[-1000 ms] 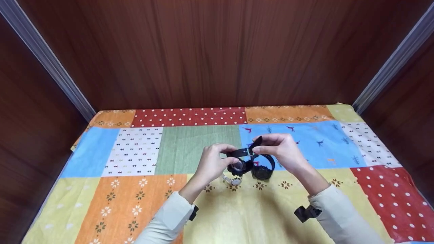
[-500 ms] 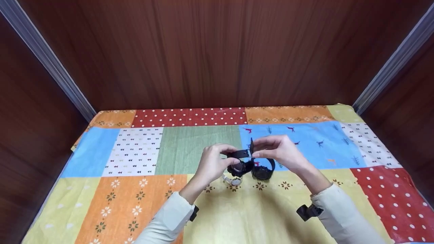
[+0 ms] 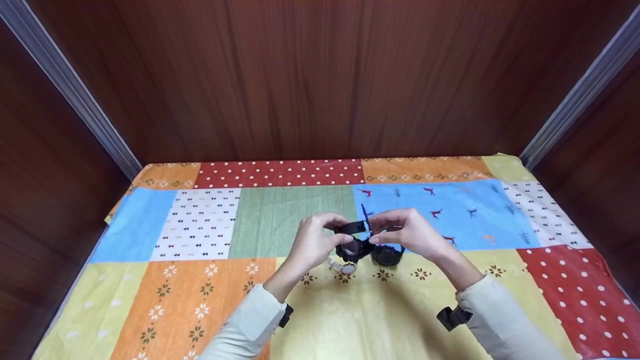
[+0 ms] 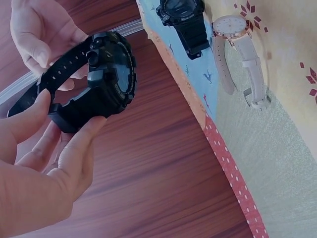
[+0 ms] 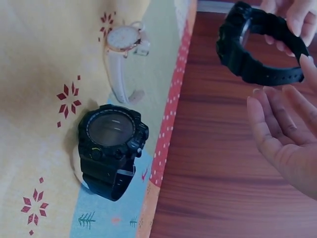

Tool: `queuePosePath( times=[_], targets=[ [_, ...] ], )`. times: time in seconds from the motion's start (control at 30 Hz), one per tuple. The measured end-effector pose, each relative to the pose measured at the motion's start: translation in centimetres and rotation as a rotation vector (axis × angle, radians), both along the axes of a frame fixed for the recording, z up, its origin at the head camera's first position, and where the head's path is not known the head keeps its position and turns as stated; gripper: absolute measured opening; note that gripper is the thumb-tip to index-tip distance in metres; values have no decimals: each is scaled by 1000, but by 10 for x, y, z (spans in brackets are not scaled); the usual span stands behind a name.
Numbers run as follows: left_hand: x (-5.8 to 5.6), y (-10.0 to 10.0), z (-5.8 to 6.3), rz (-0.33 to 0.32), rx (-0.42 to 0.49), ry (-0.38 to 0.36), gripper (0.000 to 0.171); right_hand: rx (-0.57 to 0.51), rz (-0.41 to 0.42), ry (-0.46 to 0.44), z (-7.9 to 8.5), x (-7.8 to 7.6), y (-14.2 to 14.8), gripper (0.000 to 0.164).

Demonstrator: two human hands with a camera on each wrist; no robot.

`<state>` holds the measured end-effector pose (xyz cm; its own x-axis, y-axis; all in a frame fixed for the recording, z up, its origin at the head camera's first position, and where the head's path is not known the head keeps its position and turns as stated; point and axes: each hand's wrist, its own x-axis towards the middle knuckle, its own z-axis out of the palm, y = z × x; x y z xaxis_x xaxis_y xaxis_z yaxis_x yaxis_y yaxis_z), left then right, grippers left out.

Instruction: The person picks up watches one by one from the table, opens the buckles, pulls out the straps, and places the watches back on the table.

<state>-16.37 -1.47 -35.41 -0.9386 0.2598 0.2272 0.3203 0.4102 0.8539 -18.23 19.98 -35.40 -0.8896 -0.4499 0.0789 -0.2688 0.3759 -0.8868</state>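
A black wristwatch is held up over the cloth in my left hand; its thumb and fingers grip the case and strap. My right hand has thumb and fingertips at the buckle end, where a free strap tail points upward. In the left wrist view the watch's strap loops round with its holes showing. Below and to the right on the cloth sits a second black watch, its digital face up. Next to it lies a small watch with a pale strap and rose-gold rim.
A patchwork-print cloth covers the table. Brown wood-grain panels rise behind and at both sides, with grey metal strips in the corners. A small black device is strapped at my right cuff.
My right hand has moved slightly down and left along the strap of the held watch. The strap tail has swung from leaning right to nearly upright. My left hand stays put.
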Motion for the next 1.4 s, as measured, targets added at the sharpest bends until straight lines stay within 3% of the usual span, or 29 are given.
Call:
queuePosePath(
  times=[0.43,0.67,1.13,1.4],
  targets=[
    [0,-1,-5,-33,-60,1,20,30,-10,65,-7,2,-6,27],
    [-2,-3,-9,-59,-78,47,19,47,-29,72,-6,2,-8,27],
    [-2,-3,-11,-66,-98,6,20,54,-22,93,-6,2,-8,25],
    [-4,-2,-13,-83,-93,56,18,39,-17,91,-6,1,-9,23]
  ],
)
